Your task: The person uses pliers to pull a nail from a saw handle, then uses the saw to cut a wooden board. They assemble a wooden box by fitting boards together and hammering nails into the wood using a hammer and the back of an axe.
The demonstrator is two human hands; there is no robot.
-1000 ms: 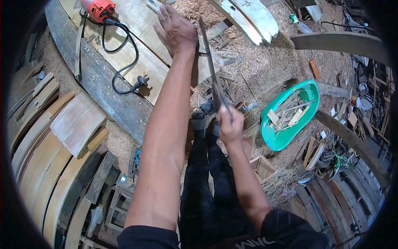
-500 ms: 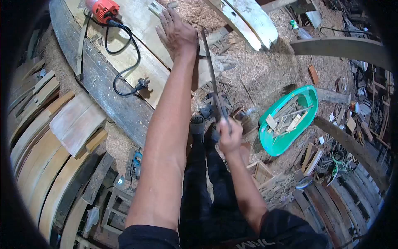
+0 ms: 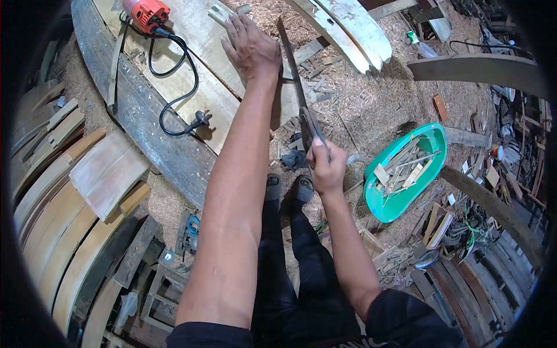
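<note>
My right hand (image 3: 328,165) is wrapped round the handle of a handsaw (image 3: 299,87). The saw's long dark blade points away from me, its edge alongside the end of a pale wooden board (image 3: 232,87). My left hand (image 3: 250,47) lies flat with fingers stretched out, pressing on the board near that end. A small wood strip (image 3: 219,15) sits by the left fingertips. Further left on the boards rests a red power tool (image 3: 146,14) with a black cord and plug (image 3: 200,119).
A green plastic tub (image 3: 386,211) with wood offcuts stands on the sawdust-covered floor at right. Curved planks (image 3: 75,232) are stacked at left, and a curved timber (image 3: 476,68) juts in from the right. My feet stand below the saw.
My right hand has pushed the saw forward and up, and the blade now reaches further beyond the left hand. The left hand stays in place on the board.
</note>
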